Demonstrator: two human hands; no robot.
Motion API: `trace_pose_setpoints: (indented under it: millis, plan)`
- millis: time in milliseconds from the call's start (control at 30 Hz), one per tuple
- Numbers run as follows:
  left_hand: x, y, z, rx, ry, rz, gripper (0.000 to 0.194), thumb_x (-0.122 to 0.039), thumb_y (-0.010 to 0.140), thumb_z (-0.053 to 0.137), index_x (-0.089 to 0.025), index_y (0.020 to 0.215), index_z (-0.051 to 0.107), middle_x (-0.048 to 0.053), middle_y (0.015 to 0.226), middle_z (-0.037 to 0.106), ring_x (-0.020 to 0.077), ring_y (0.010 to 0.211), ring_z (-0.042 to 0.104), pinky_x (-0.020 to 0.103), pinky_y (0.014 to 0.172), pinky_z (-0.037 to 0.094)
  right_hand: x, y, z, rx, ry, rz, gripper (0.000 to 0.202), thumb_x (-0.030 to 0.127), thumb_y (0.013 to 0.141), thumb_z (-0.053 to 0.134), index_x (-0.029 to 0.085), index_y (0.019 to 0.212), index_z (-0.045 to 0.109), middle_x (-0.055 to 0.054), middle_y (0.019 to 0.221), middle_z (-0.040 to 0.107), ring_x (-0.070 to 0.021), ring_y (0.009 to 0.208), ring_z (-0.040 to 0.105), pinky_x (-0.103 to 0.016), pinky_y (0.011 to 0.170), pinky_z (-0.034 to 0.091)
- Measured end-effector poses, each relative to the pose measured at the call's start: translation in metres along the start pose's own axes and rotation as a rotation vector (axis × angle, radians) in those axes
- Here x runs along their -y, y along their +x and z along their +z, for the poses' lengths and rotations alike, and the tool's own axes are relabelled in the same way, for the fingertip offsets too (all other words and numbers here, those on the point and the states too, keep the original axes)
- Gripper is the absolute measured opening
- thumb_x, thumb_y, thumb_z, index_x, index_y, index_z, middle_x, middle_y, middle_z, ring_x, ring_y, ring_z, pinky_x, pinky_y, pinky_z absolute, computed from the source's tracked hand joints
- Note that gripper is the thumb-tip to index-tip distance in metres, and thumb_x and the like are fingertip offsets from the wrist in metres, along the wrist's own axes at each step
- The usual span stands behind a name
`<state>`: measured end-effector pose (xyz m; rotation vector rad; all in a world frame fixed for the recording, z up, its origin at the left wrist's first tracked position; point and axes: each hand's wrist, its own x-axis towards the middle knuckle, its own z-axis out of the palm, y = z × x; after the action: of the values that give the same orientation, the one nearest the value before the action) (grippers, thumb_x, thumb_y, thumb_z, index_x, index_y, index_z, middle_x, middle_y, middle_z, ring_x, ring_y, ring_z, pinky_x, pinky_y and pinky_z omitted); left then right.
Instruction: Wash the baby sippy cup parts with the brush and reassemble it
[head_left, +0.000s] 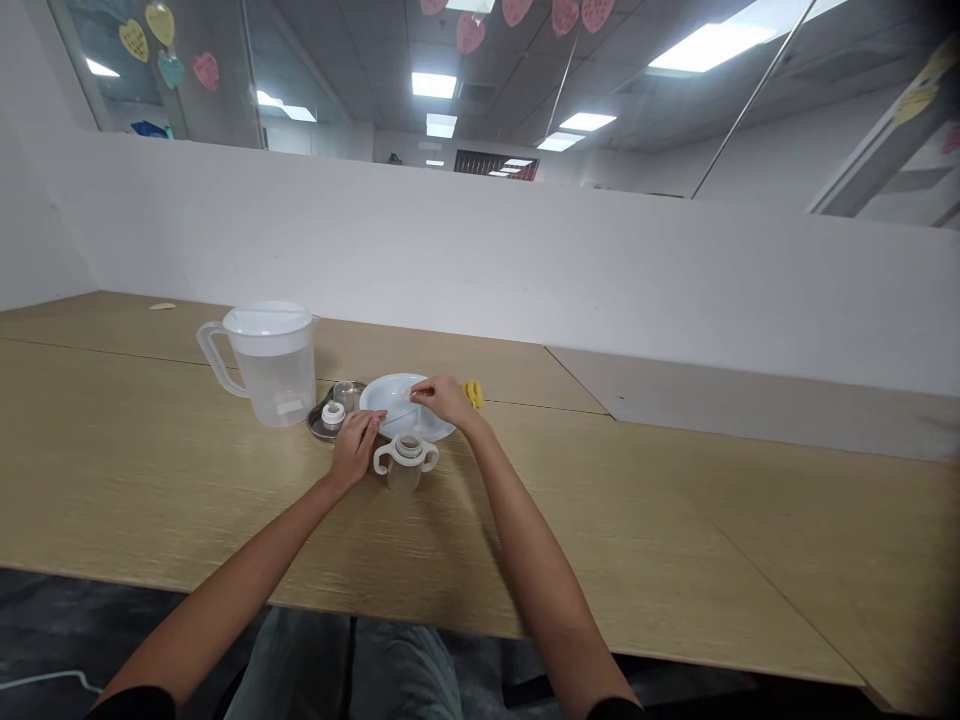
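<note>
A white divided plate (pixel 390 384) lies on the table, and both my hands are at it. My left hand (pixel 354 448) is closed at its front left rim, fingertips over the edge. My right hand (pixel 444 398) reaches over the right side in a pinch; a small pale thing shows at the fingertips, too small to name. Just in front of the plate stands a clear baby bottle (pixel 406 468) with two white handles and an uncovered mouth. Left of the plate, a metal tray (pixel 318 429) bears a white bottle collar (pixel 333 414) and a clear cap (pixel 348 392).
A lidded clear plastic jug (pixel 276 372) stands behind and left of the tray. Yellow scissors handles (pixel 473 393) show behind my right hand. A flat pale piece (pixel 163 306) lies far left. The white wall (pixel 480 260) bounds the table's back.
</note>
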<state>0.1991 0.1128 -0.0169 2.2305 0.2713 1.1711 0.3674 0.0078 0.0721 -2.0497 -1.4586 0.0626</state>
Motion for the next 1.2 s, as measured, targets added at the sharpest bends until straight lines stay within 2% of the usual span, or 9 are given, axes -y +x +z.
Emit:
trace_pose_setpoints:
  millis: [200,300,367,433,567,733,1000,1200]
  plan:
    - [-0.001,0.000,0.000,-0.007,-0.004,0.009,0.038,-0.037,0.096,0.031,-0.019,0.104,0.063,0.006,0.106,0.066,0.0189,0.102,0.055,0.037,0.094,0.039,0.023,-0.006,-0.022,-0.308,0.323,-0.024,0.024,0.024,0.077,0.062,0.012,0.096,0.072,-0.006,0.088,0.072,-0.0139,0.077,0.064,-0.023,0.074,0.047]
    - [-0.001,0.001,0.000,0.000,-0.002,0.005,0.037,-0.036,0.096,0.031,-0.019,0.103,0.063,0.005,0.105,0.066,0.0189,0.101,0.054,0.037,0.093,0.039,0.041,-0.014,-0.032,-0.425,0.364,-0.048,0.024,0.027,0.077,0.063,0.014,0.094,0.072,-0.006,0.086,0.072,-0.0138,0.073,0.063,-0.025,0.074,0.049]
    - [-0.001,0.000,0.000,-0.003,0.005,0.004,0.037,-0.036,0.096,0.031,-0.019,0.103,0.063,0.005,0.104,0.066,0.0189,0.100,0.054,0.036,0.093,0.039,0.053,-0.022,-0.039,-0.457,0.374,-0.050,0.024,0.028,0.076,0.063,0.014,0.094,0.072,-0.005,0.083,0.072,-0.0137,0.072,0.063,-0.026,0.073,0.049]
    - [-0.001,0.000,0.000,-0.005,0.014,0.007,0.038,-0.036,0.096,0.031,-0.019,0.103,0.063,0.005,0.103,0.066,0.0189,0.100,0.054,0.036,0.093,0.039,0.063,-0.030,-0.047,-0.432,0.384,-0.053,0.023,0.026,0.075,0.064,0.014,0.093,0.072,-0.005,0.081,0.072,-0.0139,0.073,0.063,-0.026,0.073,0.049]
    - [-0.001,0.000,0.000,0.005,0.025,0.000,0.040,-0.037,0.096,0.029,-0.020,0.102,0.064,0.005,0.103,0.066,0.0193,0.101,0.054,0.037,0.094,0.039,0.076,-0.044,-0.057,-0.275,0.365,-0.064,0.019,0.023,0.074,0.066,0.015,0.089,0.073,-0.003,0.077,0.071,-0.0145,0.074,0.064,-0.026,0.073,0.048]
    - [0.000,0.001,0.000,0.015,0.022,0.013,0.040,-0.037,0.096,0.029,-0.020,0.100,0.065,0.006,0.101,0.066,0.0191,0.100,0.055,0.038,0.094,0.039,0.080,-0.048,-0.057,-0.082,0.275,-0.040,0.016,0.024,0.073,0.068,0.016,0.086,0.073,-0.002,0.077,0.071,-0.0145,0.075,0.064,-0.023,0.066,0.046]
    - [0.001,0.002,0.000,0.029,0.023,0.019,0.040,-0.037,0.096,0.028,-0.020,0.096,0.065,0.005,0.101,0.067,0.0186,0.099,0.055,0.038,0.095,0.038,0.073,-0.043,-0.053,0.007,0.235,0.005,0.016,0.022,0.071,0.068,0.016,0.085,0.073,0.000,0.070,0.069,-0.0114,0.069,0.062,-0.019,0.060,0.041]
    - [0.001,0.001,0.000,0.030,0.031,0.018,0.041,-0.037,0.096,0.028,-0.020,0.096,0.065,0.005,0.102,0.066,0.0189,0.100,0.055,0.038,0.096,0.038,0.073,-0.042,-0.052,0.120,0.216,-0.041,0.013,0.021,0.072,0.066,0.015,0.080,0.074,0.000,0.070,0.069,-0.0103,0.068,0.059,-0.019,0.060,0.040]
